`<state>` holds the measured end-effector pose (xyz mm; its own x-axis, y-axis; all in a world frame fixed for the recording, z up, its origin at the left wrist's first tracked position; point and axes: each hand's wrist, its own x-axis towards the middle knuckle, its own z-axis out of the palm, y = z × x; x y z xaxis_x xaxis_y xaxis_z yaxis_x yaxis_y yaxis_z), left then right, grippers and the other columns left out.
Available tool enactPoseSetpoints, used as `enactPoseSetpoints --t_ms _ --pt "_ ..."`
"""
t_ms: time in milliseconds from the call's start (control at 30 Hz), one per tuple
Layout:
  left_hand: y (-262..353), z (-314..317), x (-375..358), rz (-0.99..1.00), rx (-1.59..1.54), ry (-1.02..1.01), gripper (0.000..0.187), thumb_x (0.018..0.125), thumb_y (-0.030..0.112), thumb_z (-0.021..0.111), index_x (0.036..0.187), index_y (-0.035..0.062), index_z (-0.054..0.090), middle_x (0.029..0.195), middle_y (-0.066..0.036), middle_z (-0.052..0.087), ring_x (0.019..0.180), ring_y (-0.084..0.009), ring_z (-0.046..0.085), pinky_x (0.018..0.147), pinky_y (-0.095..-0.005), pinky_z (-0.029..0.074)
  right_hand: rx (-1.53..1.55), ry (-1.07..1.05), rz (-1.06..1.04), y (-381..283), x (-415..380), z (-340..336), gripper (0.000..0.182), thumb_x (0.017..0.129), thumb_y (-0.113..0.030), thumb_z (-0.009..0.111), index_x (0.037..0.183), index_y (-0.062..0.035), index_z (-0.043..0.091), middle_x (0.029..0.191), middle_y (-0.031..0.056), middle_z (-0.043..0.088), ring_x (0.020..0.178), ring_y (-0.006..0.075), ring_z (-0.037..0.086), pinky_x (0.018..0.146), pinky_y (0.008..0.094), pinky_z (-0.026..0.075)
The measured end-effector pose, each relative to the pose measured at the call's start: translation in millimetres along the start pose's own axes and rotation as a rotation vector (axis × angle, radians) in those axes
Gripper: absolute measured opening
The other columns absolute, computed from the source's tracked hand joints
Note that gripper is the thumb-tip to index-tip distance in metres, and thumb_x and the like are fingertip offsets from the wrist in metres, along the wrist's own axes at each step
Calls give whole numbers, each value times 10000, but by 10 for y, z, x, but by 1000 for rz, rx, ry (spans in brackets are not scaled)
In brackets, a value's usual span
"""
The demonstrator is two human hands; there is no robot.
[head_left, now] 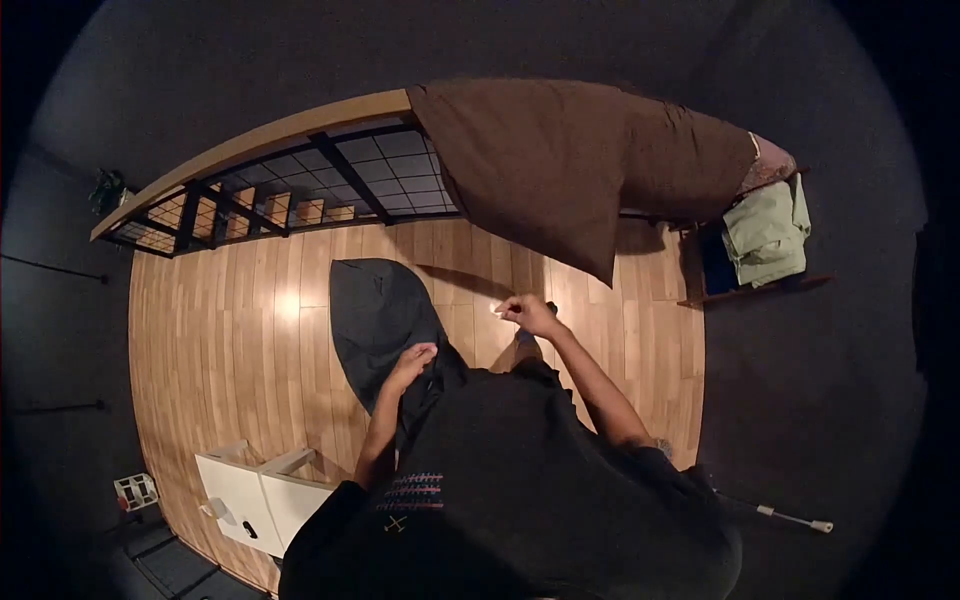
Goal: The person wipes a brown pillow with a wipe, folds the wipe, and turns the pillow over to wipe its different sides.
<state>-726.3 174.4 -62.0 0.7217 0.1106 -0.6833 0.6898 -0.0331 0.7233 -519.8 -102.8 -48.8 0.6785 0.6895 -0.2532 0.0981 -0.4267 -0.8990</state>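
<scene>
My left hand [411, 367] is closed, its fingers curled at a fold of a large black cloth [378, 308]. The cloth fans out forward and to the left, over the wooden floor in this view. My right hand [530, 313] is held out in front of my body, thumb and fingertips pinched together. A small bright spot shows right at those fingertips; I cannot tell what they hold. Both forearms are bare below dark sleeves.
Ahead runs a railing with a wooden top [290, 127] and dark wire-grid panels. A brown cloth [540, 160] drapes over it. At right, a light green cloth [767, 235] lies on a dark wooden frame. A white table [235, 495] stands at lower left.
</scene>
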Motion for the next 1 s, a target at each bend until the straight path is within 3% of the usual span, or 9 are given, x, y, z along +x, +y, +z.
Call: enactPoseSetpoints --t_ms 100,167,233,333,600,667,1000 --pt "705 142 -261 93 -82 -179 452 1006 385 563 1319 60 586 1168 -57 652 1029 -144 602 893 -272 466 177 19 -47 -224 -292 514 157 900 -14 619 1015 -6 726 841 31 702 706 109 602 672 231 496" --pt "1061 316 -315 331 -219 -284 376 951 209 674 1278 42 594 1052 -53 651 911 -94 598 794 -214 466 557 95 79 -656 -548 576 142 908 -31 607 1022 -8 689 858 30 671 740 99 587 701 221 487" --pt "1197 427 -262 427 -250 -320 346 930 104 684 1252 24 586 1047 -75 649 896 -105 609 777 -218 487 580 157 71 -882 -703 534 129 904 -40 601 1003 -13 680 858 27 663 741 101 580 696 224 482" --pt "1267 557 -198 516 -258 -320 290 922 65 679 1195 19 591 1012 -68 642 864 -112 611 763 -224 497 658 299 42 -1086 -855 480 97 893 -65 581 945 -28 653 858 18 640 741 108 557 680 233 467" --pt "1522 1146 -684 468 -321 -292 221 917 73 681 1117 24 600 962 -67 640 827 -118 611 754 -236 503 675 299 50 -1037 -1249 -11 85 911 -91 613 960 -33 652 881 32 640 764 97 561 690 222 465" --pt "1514 1284 -687 396 -301 -318 211 916 60 676 1106 18 592 956 -75 635 827 -124 608 742 -239 500 673 273 79 -982 -1355 -141 92 917 -96 639 974 -26 654 883 39 646 769 94 566 706 218 469" --pt "1482 1943 -318 415 -129 -413 211 918 107 673 1108 40 611 934 -61 653 842 -133 622 726 -242 484 437 129 103 -589 -1702 -769 114 901 -126 695 914 -14 684 786 35 649 715 98 571 671 207 462"
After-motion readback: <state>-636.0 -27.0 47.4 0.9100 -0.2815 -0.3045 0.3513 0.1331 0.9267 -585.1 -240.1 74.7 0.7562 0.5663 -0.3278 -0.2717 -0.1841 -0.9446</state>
